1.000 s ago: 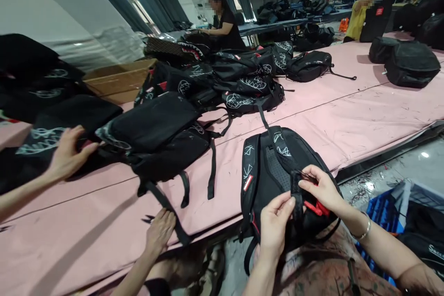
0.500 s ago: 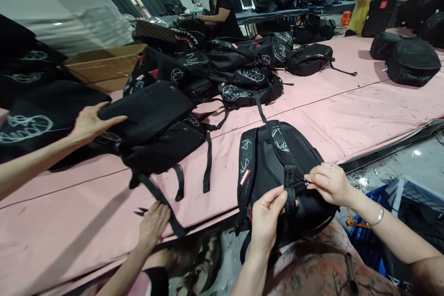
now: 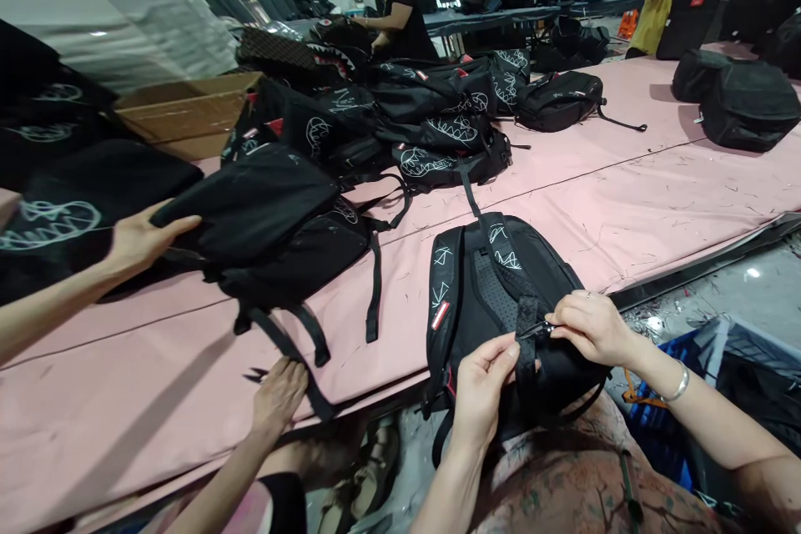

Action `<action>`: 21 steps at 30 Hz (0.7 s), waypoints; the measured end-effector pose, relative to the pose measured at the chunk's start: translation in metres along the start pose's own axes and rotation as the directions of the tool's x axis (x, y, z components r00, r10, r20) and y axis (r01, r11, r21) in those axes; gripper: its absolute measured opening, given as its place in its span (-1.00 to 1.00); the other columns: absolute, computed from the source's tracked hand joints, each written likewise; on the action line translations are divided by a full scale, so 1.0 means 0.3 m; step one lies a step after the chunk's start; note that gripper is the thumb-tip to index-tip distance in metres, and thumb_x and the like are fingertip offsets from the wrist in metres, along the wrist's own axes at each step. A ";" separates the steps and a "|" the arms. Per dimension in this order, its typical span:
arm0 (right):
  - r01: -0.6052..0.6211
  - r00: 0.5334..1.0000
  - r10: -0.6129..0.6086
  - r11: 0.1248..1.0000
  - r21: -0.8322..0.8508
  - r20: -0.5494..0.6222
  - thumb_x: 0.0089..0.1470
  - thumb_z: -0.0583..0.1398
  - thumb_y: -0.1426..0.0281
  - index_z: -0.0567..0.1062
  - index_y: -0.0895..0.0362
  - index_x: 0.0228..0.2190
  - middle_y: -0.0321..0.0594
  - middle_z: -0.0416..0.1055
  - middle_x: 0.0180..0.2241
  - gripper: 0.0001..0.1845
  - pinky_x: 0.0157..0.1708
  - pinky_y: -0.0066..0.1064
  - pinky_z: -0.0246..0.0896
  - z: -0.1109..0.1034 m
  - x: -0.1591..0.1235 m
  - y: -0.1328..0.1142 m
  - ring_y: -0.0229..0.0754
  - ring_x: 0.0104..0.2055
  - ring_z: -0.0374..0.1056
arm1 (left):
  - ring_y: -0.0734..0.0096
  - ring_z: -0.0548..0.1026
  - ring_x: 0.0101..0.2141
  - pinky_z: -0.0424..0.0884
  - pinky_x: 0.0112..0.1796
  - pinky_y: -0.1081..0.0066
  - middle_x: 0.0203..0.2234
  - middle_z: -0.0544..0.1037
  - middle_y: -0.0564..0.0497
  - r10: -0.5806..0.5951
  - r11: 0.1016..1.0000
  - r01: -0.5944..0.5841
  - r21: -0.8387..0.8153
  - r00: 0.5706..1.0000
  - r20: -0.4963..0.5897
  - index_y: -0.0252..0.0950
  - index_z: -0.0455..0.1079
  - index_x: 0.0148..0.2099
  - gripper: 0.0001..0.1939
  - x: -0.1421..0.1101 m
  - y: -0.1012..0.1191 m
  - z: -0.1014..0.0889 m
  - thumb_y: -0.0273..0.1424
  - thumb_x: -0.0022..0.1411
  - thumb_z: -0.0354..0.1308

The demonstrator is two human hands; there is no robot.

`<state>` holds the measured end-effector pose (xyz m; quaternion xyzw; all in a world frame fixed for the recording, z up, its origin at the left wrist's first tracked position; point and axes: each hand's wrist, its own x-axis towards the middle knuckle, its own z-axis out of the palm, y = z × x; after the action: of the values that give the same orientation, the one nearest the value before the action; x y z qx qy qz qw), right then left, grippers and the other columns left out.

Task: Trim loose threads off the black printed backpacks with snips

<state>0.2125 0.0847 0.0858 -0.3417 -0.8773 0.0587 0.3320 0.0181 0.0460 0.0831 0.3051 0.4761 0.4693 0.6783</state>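
Observation:
A black backpack (image 3: pixel 466 313) with white scribble print lies back side up at the table's edge, partly over my lap. My left hand (image 3: pixel 483 384) is closed, pinching the edge of the backpack's shoulder strap (image 3: pixel 526 313) low on the bag. Just to the right, my right hand (image 3: pixel 591 329) grips small thread snips (image 3: pixel 536 328), their thin blades pointing left across the strap towards my left fingertips. Whether the blades touch a thread is too small to tell.
At the left, a co-worker's hand (image 3: pixel 141 242) lifts part of another black backpack (image 3: pixel 250 200); their other hand (image 3: pixel 279 392) holds dark snips. More bags (image 3: pixel 438 133) are piled on the pink table (image 3: pixel 626 209). A blue crate (image 3: pixel 663 434) stands at my right.
The snips in my right hand have swung across the strap and come nearer my left fingertips. The co-worker's lifted backpack part has shifted left.

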 end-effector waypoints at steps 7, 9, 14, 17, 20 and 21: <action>-0.160 0.971 0.215 0.911 0.380 -0.106 0.11 0.12 0.40 0.41 0.13 -0.36 -0.24 0.39 -0.46 -0.92 -0.39 -0.41 0.17 0.018 -0.041 -0.003 -0.24 -0.41 0.29 | 0.46 0.46 -0.57 0.35 -0.50 0.50 -0.57 0.53 0.03 0.008 0.997 -0.009 0.082 1.000 0.012 -0.37 0.47 -0.26 -0.69 0.016 -0.032 -0.006 -0.27 -0.04 0.24; -0.229 0.929 0.343 0.829 0.510 -0.141 0.10 0.12 0.38 0.40 0.10 -0.32 -0.25 0.38 -0.43 -0.92 -0.38 -0.43 0.19 0.018 -0.061 0.004 -0.25 -0.38 0.31 | 0.44 0.47 -0.53 0.37 -0.46 0.48 -0.55 0.53 0.00 0.022 0.958 -0.061 0.281 0.990 0.143 -0.36 0.50 -0.33 -0.73 0.019 -0.040 -0.022 -0.25 0.00 0.20; -0.414 0.782 0.607 0.675 0.610 -0.141 0.08 0.14 0.30 0.42 0.08 -0.30 -0.24 0.37 -0.36 -0.85 -0.28 -0.44 0.21 0.029 -0.109 0.033 -0.22 -0.30 0.31 | 0.33 0.50 -0.35 0.41 -0.28 0.40 -0.36 0.57 -0.06 0.198 0.758 -0.235 0.609 0.972 0.129 -0.27 0.51 -0.27 -0.71 0.067 -0.044 -0.152 -0.20 0.09 0.09; -0.497 0.722 0.687 0.599 0.627 -0.083 0.06 0.15 0.23 0.42 0.10 -0.29 -0.21 0.37 -0.34 -0.78 -0.26 -0.42 0.20 0.054 -0.130 0.047 -0.19 -0.28 0.30 | 0.28 0.51 -0.30 0.41 -0.21 0.31 -0.32 0.57 -0.08 0.346 0.750 -0.223 0.623 0.934 -0.083 -0.30 0.47 -0.21 -0.67 0.121 -0.042 -0.286 -0.19 0.09 0.07; -0.578 0.674 0.738 0.520 0.629 0.009 0.06 0.12 0.18 0.40 0.12 -0.28 -0.22 0.35 -0.38 -0.72 -0.30 -0.43 0.19 0.093 -0.143 0.063 -0.19 -0.32 0.28 | 0.21 0.48 -0.20 0.36 -0.11 0.23 -0.24 0.54 -0.12 0.470 0.707 -0.217 0.673 0.855 -0.218 -0.32 0.43 -0.18 -0.62 0.175 -0.050 -0.415 -0.17 0.04 0.09; -0.599 0.662 0.749 0.499 0.626 0.036 0.07 0.10 0.16 0.40 0.12 -0.28 -0.24 0.35 -0.40 -0.70 -0.32 -0.44 0.19 0.108 -0.145 0.071 -0.20 -0.34 0.27 | 0.19 0.47 -0.17 0.36 -0.11 0.21 -0.21 0.52 -0.15 0.497 0.696 -0.208 0.687 0.830 -0.252 -0.33 0.41 -0.15 -0.58 0.193 -0.056 -0.451 -0.16 0.02 0.09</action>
<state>0.2281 0.0770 0.0302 -0.5422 -0.5594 0.4112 0.4733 -0.0960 0.0890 -0.0010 0.4943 0.6699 0.4590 0.3102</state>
